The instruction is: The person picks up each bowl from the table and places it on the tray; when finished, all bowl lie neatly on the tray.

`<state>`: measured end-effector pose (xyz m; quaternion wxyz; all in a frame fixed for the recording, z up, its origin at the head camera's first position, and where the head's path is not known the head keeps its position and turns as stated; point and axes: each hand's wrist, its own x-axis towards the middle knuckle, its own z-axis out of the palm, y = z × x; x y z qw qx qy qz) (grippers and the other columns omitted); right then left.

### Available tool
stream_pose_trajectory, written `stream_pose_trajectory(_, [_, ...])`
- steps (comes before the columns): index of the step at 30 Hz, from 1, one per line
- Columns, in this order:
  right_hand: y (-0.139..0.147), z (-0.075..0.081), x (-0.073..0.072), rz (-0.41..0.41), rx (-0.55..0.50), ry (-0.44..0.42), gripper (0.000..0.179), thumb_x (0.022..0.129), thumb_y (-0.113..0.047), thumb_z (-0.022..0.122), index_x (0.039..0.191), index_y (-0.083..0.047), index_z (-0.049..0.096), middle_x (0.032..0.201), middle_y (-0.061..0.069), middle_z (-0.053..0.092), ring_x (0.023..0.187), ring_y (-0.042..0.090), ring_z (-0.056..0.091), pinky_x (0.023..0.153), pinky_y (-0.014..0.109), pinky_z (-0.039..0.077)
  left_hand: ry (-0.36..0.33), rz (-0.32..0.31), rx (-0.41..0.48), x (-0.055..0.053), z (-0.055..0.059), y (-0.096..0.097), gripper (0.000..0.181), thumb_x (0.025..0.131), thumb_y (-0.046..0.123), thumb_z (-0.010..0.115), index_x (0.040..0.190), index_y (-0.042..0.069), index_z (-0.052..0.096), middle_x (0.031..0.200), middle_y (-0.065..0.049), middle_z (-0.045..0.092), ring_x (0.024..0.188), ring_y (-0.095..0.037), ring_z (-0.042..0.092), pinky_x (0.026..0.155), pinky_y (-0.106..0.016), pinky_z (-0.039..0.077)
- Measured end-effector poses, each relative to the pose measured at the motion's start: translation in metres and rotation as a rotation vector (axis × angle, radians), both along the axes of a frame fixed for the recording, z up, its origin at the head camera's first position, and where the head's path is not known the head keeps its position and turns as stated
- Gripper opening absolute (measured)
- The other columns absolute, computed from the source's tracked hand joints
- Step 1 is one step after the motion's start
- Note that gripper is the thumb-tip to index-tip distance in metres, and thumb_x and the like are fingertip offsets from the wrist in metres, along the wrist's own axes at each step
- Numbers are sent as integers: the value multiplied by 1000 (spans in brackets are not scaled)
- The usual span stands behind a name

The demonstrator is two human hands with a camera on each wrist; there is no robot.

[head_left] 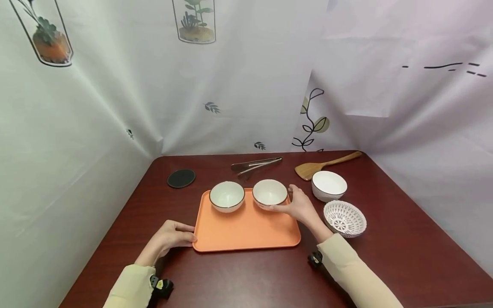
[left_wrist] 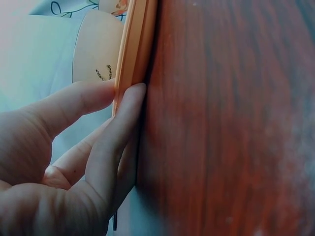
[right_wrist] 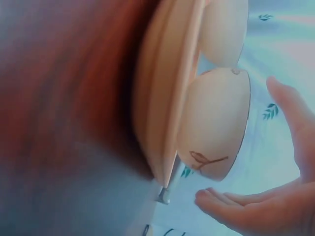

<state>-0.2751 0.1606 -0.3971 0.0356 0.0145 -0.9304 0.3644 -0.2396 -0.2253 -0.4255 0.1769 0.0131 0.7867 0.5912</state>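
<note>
My left hand (head_left: pixel 172 236) pinches the left rim of an orange tray (head_left: pixel 242 233); the left wrist view has the thumb (left_wrist: pixel 81 102) against the rim and a finger lower on its side. On the tray's far part stand two white bowls with dark rims, a left bowl (head_left: pixel 227 208) and a right bowl (head_left: pixel 269 204). Around the right bowl my right hand (head_left: pixel 299 206) is spread, thumb on the near side and fingers on the far right. A gap shows between that hand (right_wrist: pixel 275 204) and the bowl (right_wrist: pixel 214 123) in the right wrist view.
Right of the tray stand another white bowl (head_left: pixel 328 194) and a white woven basket (head_left: pixel 345 218). Behind them lies a wooden spatula (head_left: pixel 310 170). Metal tongs (head_left: pixel 256 164) lie beyond the tray, and a dark round coaster (head_left: pixel 181 178) at far left. Fabric walls border the table (head_left: pixel 215 278).
</note>
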Motion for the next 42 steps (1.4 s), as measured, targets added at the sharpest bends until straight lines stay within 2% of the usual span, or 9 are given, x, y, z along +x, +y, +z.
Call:
stream_pose_trajectory(5, [10,-2,11,-16,-32,36,103,72,-46,84,148,3,35,144,22,48,130,39,49,104,53,44,1,-5,1,-1,1,-2,51,79,-4,74,121,-25,53,97,-25,71,81,-21,72,75,-38,62])
stream_pose_trajectory(8, [17,-1,19,-26,-49,83,98,73,-42,84,146,2,37,142,22,50,129,39,49,105,53,44,2,-10,3,-1,0,-2,51,79,-5,73,121,-25,53,97,-26,71,80,-21,72,75,-38,62])
stream_pose_trajectory(12, [29,4,29,-41,-48,104,98,74,-39,84,146,5,35,143,25,48,132,41,46,107,55,40,3,-11,4,-1,0,-1,50,79,-6,72,121,-25,53,95,-25,71,80,-20,72,74,-38,62])
stream_pose_trajectory(18, [51,10,45,-75,-22,38,107,74,-45,83,149,9,27,148,29,39,136,44,37,111,58,34,-5,16,-11,0,1,0,50,78,-4,74,120,-23,55,96,-25,71,80,-22,73,74,-38,62])
stream_pose_trajectory(24, [70,13,59,-109,-24,-17,116,74,-50,82,151,9,18,151,33,31,138,47,31,111,61,30,-6,16,-18,2,2,1,50,79,-3,75,120,-23,55,97,-26,71,81,-24,73,75,-39,62])
stream_pose_trajectory(30, [86,10,64,-143,13,13,117,73,-51,82,150,10,18,147,35,34,133,48,36,107,63,34,2,13,-22,1,2,1,49,78,-3,75,120,-22,56,97,-26,71,81,-23,73,75,-39,62])
stream_pose_trajectory(35, [97,9,67,-184,97,73,114,69,-48,85,145,12,25,136,37,40,118,49,45,96,65,41,9,15,-20,0,0,1,48,77,-3,76,118,-22,58,97,-26,71,80,-21,72,74,-38,62])
stream_pose_trajectory(37, [103,10,68,-187,115,71,116,68,-47,86,145,13,23,134,39,39,115,50,45,94,65,42,12,21,-21,0,-1,1,47,77,-4,76,117,-21,59,96,-26,71,79,-21,72,73,-37,62])
stream_pose_trajectory(42, [119,11,71,-171,156,17,128,66,-48,86,144,21,12,138,47,28,119,56,39,97,69,38,14,28,-28,1,-1,2,46,76,-4,76,116,-21,60,96,-25,71,79,-22,73,72,-37,62])
